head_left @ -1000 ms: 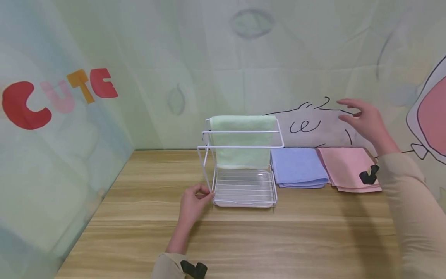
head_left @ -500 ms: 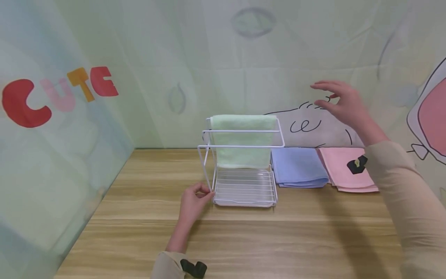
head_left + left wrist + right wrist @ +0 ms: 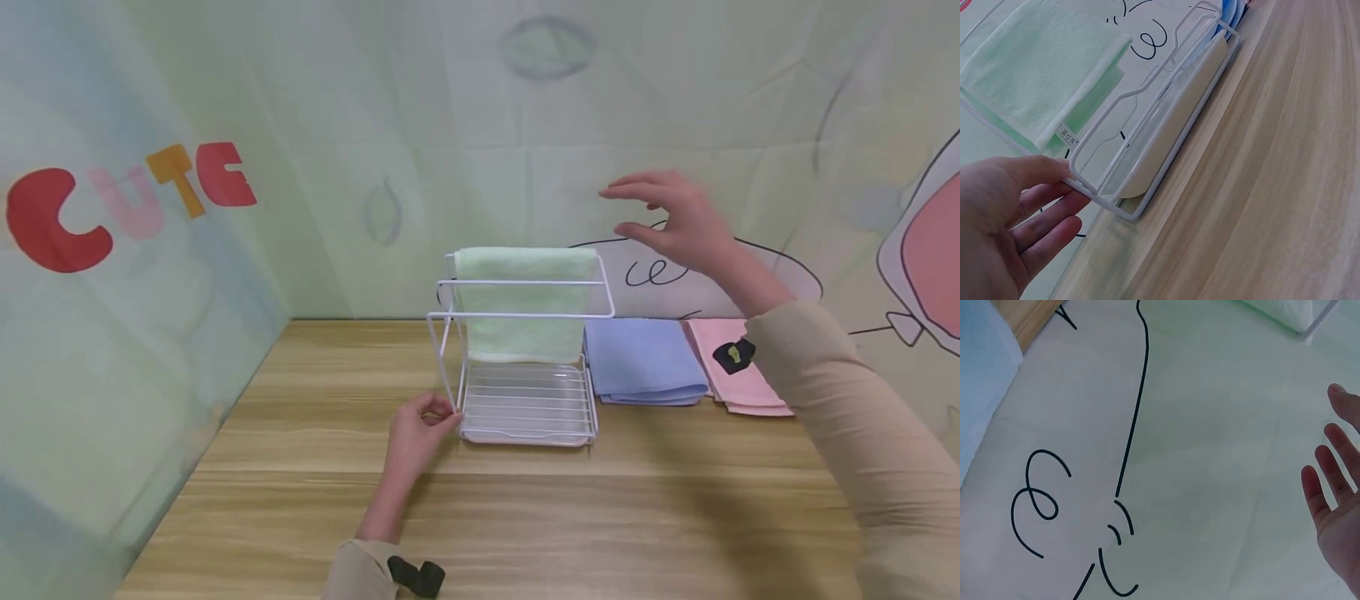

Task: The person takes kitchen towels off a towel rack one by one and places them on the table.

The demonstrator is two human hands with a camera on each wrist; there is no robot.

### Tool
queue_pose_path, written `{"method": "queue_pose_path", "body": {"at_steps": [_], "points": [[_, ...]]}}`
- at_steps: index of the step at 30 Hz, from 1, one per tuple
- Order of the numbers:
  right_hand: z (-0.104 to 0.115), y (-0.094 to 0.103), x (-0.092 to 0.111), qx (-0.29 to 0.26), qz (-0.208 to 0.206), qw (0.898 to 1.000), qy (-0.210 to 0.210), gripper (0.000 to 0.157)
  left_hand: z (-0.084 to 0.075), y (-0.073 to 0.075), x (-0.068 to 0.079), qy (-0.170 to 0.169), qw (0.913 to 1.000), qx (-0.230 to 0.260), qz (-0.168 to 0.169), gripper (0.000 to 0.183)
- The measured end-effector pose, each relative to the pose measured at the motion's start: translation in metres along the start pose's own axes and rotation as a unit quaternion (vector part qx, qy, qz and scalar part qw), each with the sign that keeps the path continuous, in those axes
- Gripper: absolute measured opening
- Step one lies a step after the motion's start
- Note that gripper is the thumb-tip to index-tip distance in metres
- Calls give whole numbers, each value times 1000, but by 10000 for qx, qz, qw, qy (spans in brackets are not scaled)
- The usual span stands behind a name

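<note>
Two hands are working above one wooden table [image 3: 300, 500]. The left hand [image 3: 415, 429] is pinching a lower front corner of the white wire rack [image 3: 517, 316] with thumb and forefinger, at about eight o'clock from the rack's middle in the head view. The right hand [image 3: 678, 215] is holding nothing and touching nothing; its thumb is standing well apart from its softly curved fingers, and it is hanging in the air at about two o'clock from the rack. The green towel [image 3: 525, 340] is hanging over the rear top bar, on the twelve o'clock side of the rack.

The left wrist view is showing a small printed label [image 3: 1066, 134] at the towel's edge, which the head view is not revealing. The right wrist view is facing mostly the backdrop [image 3: 1210, 456], and only a corner of the towel is appearing there, at one o'clock.

Counting the things, one rack is bearing one towel, and one shallow tray [image 3: 1188, 103] is sitting in its base. One folded blue cloth [image 3: 645, 362] (perhaps more than one layer, I cannot count) is lying at three o'clock, just beside the rack. One pink cloth [image 3: 746, 393] is lying farther out at three o'clock, partly covered from view by the right sleeve [image 3: 847, 408].
</note>
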State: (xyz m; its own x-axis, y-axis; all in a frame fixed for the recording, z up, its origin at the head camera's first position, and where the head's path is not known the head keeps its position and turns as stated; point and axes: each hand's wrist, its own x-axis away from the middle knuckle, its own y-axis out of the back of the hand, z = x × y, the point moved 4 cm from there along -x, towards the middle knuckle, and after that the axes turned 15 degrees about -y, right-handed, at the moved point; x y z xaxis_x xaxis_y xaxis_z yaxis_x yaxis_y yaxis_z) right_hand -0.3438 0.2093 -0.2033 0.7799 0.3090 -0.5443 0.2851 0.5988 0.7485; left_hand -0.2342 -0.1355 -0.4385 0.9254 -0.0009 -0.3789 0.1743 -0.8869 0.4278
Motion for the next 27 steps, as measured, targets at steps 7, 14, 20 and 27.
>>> {"method": "queue_pose_path", "body": {"at_steps": [7, 14, 20, 27], "points": [[22, -15, -2, -239, 245, 9993, 139, 44, 0, 0, 0, -85, 9998, -144, 87, 11], [32, -29, -4, -399, 484, 9980, 20, 43, 0, -1, -1, -132, 9997, -149, 132, 11], [39, -38, -3, -414, 735, 9964, 113, 45, 0, -2, -1, -146, 9996, -184, 144, 12], [44, -47, -2, -403, 1121, 9929, 12, 47, 1, -2, 0, -151, 9997, -165, 139, 11]]}}
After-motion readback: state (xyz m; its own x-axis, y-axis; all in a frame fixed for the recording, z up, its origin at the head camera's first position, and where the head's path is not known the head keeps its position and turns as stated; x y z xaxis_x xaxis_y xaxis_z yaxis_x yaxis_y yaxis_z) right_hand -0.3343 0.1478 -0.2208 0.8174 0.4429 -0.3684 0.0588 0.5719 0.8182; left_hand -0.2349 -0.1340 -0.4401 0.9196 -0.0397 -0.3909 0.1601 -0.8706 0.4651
